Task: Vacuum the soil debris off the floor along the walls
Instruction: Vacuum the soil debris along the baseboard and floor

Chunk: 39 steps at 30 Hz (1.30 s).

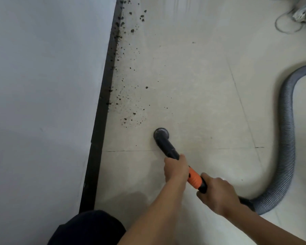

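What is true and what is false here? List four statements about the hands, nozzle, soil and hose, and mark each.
1. The left hand and right hand both grip the wand. True.
2. The nozzle covers the soil. False: it is over bare floor, just short of the nearest crumbs.
3. Soil lies along the dark baseboard. True.
4. The hose trails off to the left. False: it curves away to the right.
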### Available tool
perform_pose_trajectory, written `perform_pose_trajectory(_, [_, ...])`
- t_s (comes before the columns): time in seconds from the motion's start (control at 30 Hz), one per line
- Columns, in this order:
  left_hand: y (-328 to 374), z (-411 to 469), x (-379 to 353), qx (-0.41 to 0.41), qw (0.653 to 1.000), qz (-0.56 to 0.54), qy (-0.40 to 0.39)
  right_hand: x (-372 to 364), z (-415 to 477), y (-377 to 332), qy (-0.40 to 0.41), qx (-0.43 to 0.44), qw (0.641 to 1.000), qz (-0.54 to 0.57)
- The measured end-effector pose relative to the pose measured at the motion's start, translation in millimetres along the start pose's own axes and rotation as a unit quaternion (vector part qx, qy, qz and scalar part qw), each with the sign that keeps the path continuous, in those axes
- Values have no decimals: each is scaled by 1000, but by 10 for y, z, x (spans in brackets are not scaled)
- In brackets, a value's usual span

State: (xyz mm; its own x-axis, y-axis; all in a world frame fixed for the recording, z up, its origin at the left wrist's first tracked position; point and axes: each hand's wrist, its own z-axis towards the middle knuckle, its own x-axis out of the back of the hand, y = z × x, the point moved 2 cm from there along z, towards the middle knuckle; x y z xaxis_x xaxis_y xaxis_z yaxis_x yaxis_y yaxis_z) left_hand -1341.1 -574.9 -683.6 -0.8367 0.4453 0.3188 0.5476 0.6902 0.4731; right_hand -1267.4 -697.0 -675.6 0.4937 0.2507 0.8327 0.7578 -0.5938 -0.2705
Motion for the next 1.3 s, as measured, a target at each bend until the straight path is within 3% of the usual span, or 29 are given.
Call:
perform_pose_trajectory(0.1, [40, 112, 365, 2, 995, 0, 99, -122, 200, -384, -18, 54, 998, -7])
perform_pose_trajectory(0.17, [110, 231, 431, 2, 993, -4, 121, -130, 313, -501, -17, 62, 998, 2])
perform_pose_trajectory(0.43, [227, 117, -653, -16, 996, 7, -93, 120, 53, 501, 60, -78, 995, 1])
perform_pose_trajectory(0.53, [275, 55, -838, -16, 991, 16, -132, 140, 35, 694, 70, -88, 994, 3])
perform_pose_trajectory(0.63, [316, 111, -720, -19, 993, 19, -117, 135, 118, 581, 56, -65, 996, 21])
perform_pose_trajectory(0.8, [517, 313, -279, -36, 999, -26, -27, 155, 506, 121, 33, 9, 999, 35])
perform_pose_trajectory(0.93, [849, 406, -165, -38, 998, -13, -38, 303, 803, -8, 49, 20, 998, 34])
perform_pose_trajectory(1.1, [1179, 407, -449, -48, 990, 85, -106, 502, 988, 293, 66, -7, 997, 49])
perform_pose_trajectory(1.3, [1514, 478, -113, -32, 937, 322, -135, 712, 1144, 268, 21, 53, 997, 57])
